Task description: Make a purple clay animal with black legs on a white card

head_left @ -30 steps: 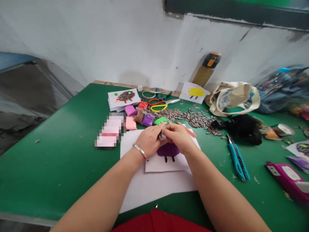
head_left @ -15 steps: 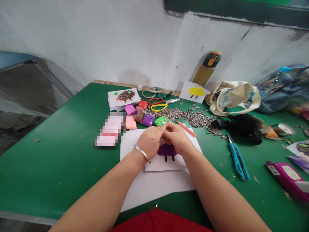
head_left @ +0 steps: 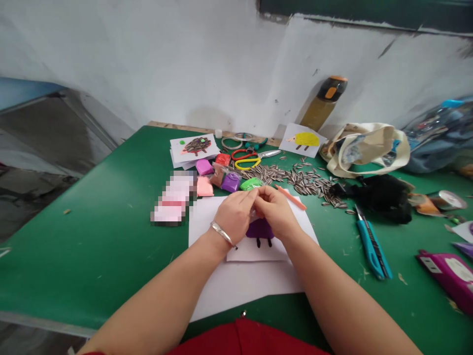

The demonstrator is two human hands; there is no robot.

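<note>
My left hand (head_left: 232, 217), with a silver bangle at its wrist, meets my right hand (head_left: 275, 209) above a small sheet of white paper (head_left: 242, 254). The fingers of both are bent and pinched together. A bit of something clear and shiny shows between them, but I cannot make out what it is. Just below lies a flat purple clay shape (head_left: 260, 230) with two short black legs, its upper part hidden by my hands. The small paper rests on larger white sheets (head_left: 221, 291). A green clay packet (head_left: 251, 184) and an orange clay tool (head_left: 291, 198) lie just beyond my fingers.
Sunflower seeds (head_left: 308, 182) lie scattered behind the hands, near scissors (head_left: 247, 161) and clay packets (head_left: 231, 181). A blue utility knife (head_left: 373, 250) lies right, blade out. Two hedgehog pictures, a bottle (head_left: 323, 104) and a cloth bag (head_left: 365, 148) stand towards the wall.
The whole view has shifted slightly, so things sit a little further right. Both hands keep the same pinched pose over the purple shape.
</note>
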